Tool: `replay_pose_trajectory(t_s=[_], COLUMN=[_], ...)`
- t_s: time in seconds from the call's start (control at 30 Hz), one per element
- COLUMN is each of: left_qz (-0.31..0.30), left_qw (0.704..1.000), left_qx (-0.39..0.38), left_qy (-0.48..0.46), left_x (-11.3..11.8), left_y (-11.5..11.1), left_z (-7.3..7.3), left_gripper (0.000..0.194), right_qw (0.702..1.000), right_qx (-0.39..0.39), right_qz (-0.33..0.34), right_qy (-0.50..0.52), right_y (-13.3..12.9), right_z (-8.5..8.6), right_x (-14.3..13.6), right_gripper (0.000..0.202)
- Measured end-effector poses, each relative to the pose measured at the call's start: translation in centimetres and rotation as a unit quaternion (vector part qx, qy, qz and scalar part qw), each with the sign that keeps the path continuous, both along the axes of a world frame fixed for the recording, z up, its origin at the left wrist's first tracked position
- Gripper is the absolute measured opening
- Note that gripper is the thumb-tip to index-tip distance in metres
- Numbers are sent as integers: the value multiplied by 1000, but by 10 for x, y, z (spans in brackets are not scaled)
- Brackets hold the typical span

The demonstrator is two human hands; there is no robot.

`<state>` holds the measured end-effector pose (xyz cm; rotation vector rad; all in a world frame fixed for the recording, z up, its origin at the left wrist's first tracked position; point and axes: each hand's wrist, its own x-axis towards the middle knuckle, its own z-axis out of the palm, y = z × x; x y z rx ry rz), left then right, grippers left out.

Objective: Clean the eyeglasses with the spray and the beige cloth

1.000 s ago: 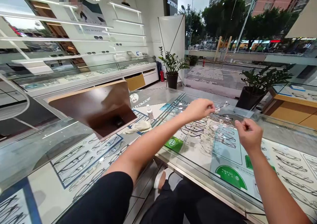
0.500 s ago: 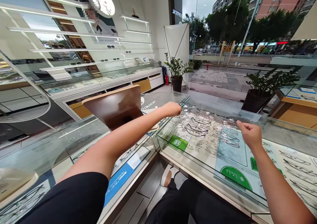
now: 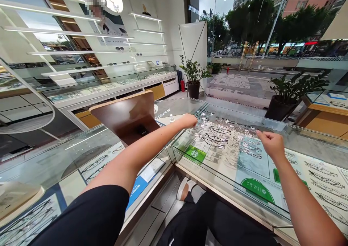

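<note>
My left hand [image 3: 189, 121] is closed, its arm stretched across to the left end of several rows of eyeglasses [image 3: 217, 134]. My right hand [image 3: 272, 143] is closed as well, thumb toward the right end of those rows. What either hand grips, if anything, I cannot make out. The eyeglasses lie between the two hands, over a glass display case [image 3: 233, 179]; whether they rest inside it or above it is hard to tell. A green card [image 3: 195, 154] and a pale blue sheet with a green round print [image 3: 257, 190] show through the glass.
To the left stands a brown tilted board or mirror back [image 3: 130, 117], with a small white bottle [image 3: 171, 118] beside it. A beige device [image 3: 19, 202] sits at the lower left. Potted plants [image 3: 193, 82] stand beyond the counter, before the glass shopfront.
Both hands have shifted slightly left in the view, the right one a little more. The small white bottle behind my left forearm has come into sight. Both hands stay closed.
</note>
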<state>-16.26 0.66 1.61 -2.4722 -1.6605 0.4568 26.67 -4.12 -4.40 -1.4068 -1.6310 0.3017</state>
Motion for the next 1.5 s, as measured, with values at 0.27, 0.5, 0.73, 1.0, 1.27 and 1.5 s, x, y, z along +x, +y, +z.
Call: replay_pose_trajectory(t_s=[0.27,0.5,0.73,1.0,1.27,1.5], left_qz=[11,35,19,-6,-88,-142], left_qw=[1000,998,997,986,782,568], left_qx=[14,35,37,95,103,-78], left_qy=[-15,-35,-58,-140,-609,-807], left_x=[2,13,14,19,90,197], left_y=[10,31,35,19,10,3], left_z=[8,-1,-3,39,87,26], left_gripper=[27,27,25,14,23,33], right_qw=[1000,1000,999,1000,998,975], right_qx=[-13,1,-7,-4,37,38], right_qz=[6,23,29,16,32,72], right_qy=[5,-6,-18,9,46,207], right_y=[-3,1,2,6,5,12], right_z=[4,1,-2,-6,-1,8], right_x=[-3,-2,-7,-4,-4,5], right_gripper=[61,60,60,61,56,62])
